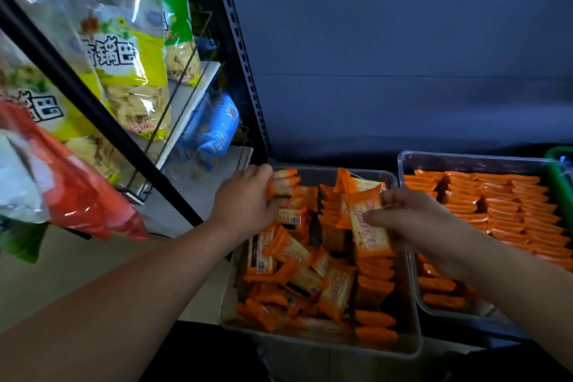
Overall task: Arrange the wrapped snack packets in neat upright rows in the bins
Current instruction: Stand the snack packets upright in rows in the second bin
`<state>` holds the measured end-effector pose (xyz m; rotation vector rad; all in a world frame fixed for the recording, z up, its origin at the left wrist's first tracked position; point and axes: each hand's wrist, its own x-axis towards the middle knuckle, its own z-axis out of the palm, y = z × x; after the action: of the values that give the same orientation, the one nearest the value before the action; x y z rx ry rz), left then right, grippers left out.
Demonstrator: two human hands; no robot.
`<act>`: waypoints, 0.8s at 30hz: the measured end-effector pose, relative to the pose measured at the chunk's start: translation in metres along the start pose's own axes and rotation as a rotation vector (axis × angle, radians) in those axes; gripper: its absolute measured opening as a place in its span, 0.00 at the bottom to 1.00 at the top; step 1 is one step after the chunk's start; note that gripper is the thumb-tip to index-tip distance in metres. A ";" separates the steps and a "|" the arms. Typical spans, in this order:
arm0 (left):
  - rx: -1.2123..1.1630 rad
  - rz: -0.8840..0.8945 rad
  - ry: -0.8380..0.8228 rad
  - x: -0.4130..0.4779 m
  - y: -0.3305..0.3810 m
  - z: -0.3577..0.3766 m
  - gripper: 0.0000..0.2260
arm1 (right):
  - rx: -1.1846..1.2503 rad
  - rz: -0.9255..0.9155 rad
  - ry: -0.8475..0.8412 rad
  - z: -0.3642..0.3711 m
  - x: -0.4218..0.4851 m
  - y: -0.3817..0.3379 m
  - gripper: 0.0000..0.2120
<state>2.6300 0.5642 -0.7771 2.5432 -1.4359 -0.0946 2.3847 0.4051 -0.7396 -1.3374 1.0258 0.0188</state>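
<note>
A clear plastic bin in front of me holds a loose heap of orange wrapped snack packets, with an upright row along its right side. My left hand grips a small stack of packets at the bin's far left corner. My right hand pinches one orange packet by its edge, held flat-faced above the right row. A second clear bin to the right holds neat rows of the same packets.
A black wire rack at the left carries large yellow-green snack bags, a blue bag and a red bag close to my left arm. A green bin edge shows at the far right. A dark back panel rises behind the bins.
</note>
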 end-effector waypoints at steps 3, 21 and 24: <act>0.265 0.018 -0.124 0.010 0.009 -0.002 0.20 | 0.017 0.029 -0.018 -0.001 -0.002 0.000 0.11; 0.320 0.435 -0.815 -0.016 0.079 0.074 0.34 | -0.076 0.067 -0.036 -0.025 -0.017 0.000 0.10; 0.341 0.423 -0.819 -0.013 0.080 0.082 0.37 | -0.087 0.074 -0.040 -0.023 -0.017 0.003 0.09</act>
<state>2.5433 0.5223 -0.8398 2.4794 -2.4266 -0.9879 2.3587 0.3966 -0.7290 -1.3721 1.0506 0.1471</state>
